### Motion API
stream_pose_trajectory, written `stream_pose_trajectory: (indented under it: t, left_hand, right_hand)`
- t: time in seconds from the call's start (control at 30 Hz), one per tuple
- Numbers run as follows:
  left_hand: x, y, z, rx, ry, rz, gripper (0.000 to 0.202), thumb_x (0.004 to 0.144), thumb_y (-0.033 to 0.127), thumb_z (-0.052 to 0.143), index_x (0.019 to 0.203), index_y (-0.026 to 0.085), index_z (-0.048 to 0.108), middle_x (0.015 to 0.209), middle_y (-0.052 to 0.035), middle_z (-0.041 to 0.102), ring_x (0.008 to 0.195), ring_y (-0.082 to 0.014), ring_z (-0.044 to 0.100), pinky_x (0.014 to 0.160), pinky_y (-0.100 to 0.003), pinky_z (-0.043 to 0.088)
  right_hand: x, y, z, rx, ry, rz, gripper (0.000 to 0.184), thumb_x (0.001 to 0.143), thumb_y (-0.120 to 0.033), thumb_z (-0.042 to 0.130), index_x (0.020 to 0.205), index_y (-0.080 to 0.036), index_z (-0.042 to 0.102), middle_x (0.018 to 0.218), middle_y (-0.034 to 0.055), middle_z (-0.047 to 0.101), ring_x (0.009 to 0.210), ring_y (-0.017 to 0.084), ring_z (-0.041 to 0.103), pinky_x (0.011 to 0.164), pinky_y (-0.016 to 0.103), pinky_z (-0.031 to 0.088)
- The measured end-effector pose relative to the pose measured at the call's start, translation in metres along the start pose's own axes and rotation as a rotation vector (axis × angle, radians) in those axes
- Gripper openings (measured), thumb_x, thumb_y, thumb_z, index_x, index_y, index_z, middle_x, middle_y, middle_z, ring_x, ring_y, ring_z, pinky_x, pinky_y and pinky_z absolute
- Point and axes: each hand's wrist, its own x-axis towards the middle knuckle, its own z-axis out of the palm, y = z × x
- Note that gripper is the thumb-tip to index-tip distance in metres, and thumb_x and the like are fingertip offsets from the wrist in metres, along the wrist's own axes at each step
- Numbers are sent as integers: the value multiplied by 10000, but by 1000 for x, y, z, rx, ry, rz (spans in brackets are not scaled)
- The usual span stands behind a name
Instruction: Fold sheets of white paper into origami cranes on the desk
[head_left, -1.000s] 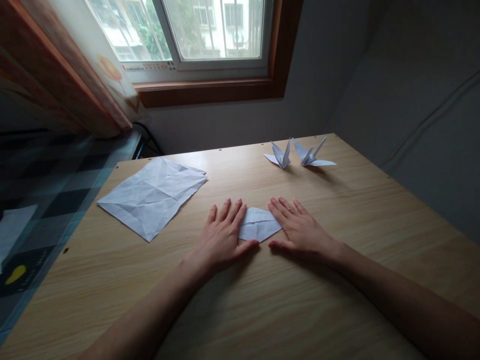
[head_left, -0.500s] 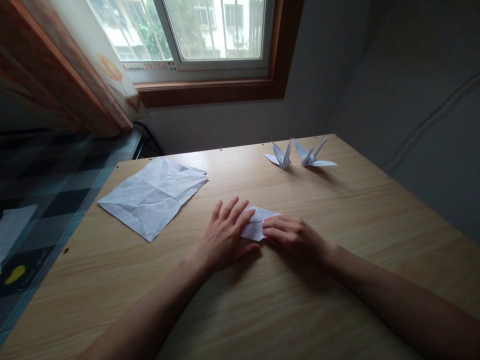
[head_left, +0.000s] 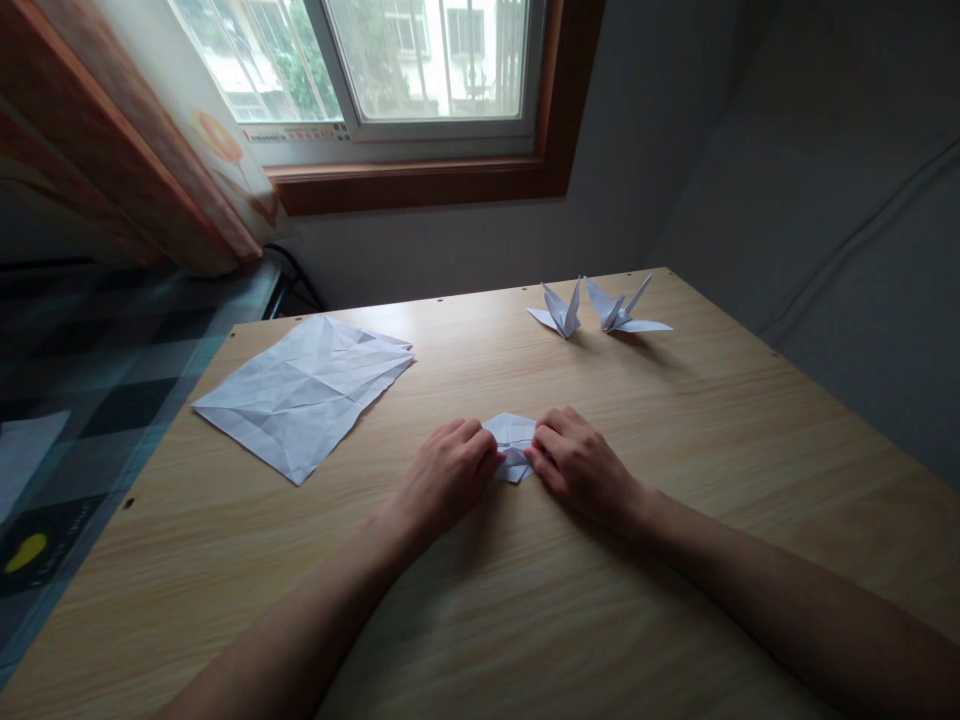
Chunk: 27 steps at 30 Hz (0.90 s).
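Left fingers (head_left: 484, 450), right fingers (head_left: 546, 447) pinching folded paper's (head_left: 513, 428) sides, tabletop's (head_left: 472, 345) far edge well apart.

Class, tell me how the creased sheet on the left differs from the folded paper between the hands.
The sheet is large; the folded paper is much smaller. The sheet lies spread out; the folded paper is a compact, many-sided shape. The sheet lies untouched, while the left hand and right hand hold the folded paper. Both are white, creased paper.
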Motion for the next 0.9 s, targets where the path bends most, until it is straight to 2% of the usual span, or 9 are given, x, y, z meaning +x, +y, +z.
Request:
stream_pose_trajectory:
  t: [0.13,0.23,0.33,0.43,0.57,0.67,0.8,0.9]
  left_hand:
    - [1,3,0,35,-35,-61,128,896,229,585,779,177,590,762,-24,583,723,-176,530,677,-299,427]
    - [-1,2,0,62,-30,-33,48,887,222,605,914,185,621,816,-27,596,750,-177,539,695,-303,429]
    - [-3,1,0,96,-12,68,175,921,185,539,1042,250,648,856,-24,593,757,-164,533,697,-294,410]
    - [-4,1,0,131,-14,130,220,927,174,507,1029,279,671,881,-32,595,756,-164,518,694,-301,393]
    - [-3,1,-3,189,-30,207,192,904,204,532,1048,228,656,1034,-70,632,887,-209,537,757,-346,397]
    - [-2,1,-5,191,-61,285,185,920,187,506,1045,186,643,1077,-72,659,941,-204,562,784,-343,396]
    - [0,2,-6,199,-108,323,190,937,176,486,1064,171,628,1073,-67,685,923,-194,592,786,-335,403]
    - [0,3,-7,197,-120,358,215,947,194,481,1121,174,605,1083,-69,692,937,-200,601,790,-339,409]
  right_hand:
    - [2,-3,2,-33,-37,53,140,908,-208,521,793,-169,591,891,103,600,860,249,513,804,385,467]
    - [3,-3,2,27,-41,114,69,882,-191,539,894,-162,601,922,98,616,877,251,525,808,388,462]
    - [5,0,2,99,-18,135,258,849,-189,561,1101,-136,581,1081,125,631,990,272,533,886,420,446]
    - [7,3,1,136,-26,110,404,829,-193,565,1228,-131,539,1224,139,609,1073,290,518,944,446,423]
    - [6,2,0,112,-51,91,440,822,-179,557,1260,-139,545,1282,138,595,1079,299,516,945,464,419]
    - [6,2,-1,108,-64,74,444,816,-158,555,1259,-138,556,1293,139,590,1122,299,502,965,468,406]
    - [10,4,-1,189,-84,60,403,815,-149,567,1217,-136,584,1222,126,631,1102,281,520,968,458,411]
    - [14,5,0,293,-55,113,361,832,-164,581,1192,-139,599,1128,121,659,1024,259,556,924,435,446]
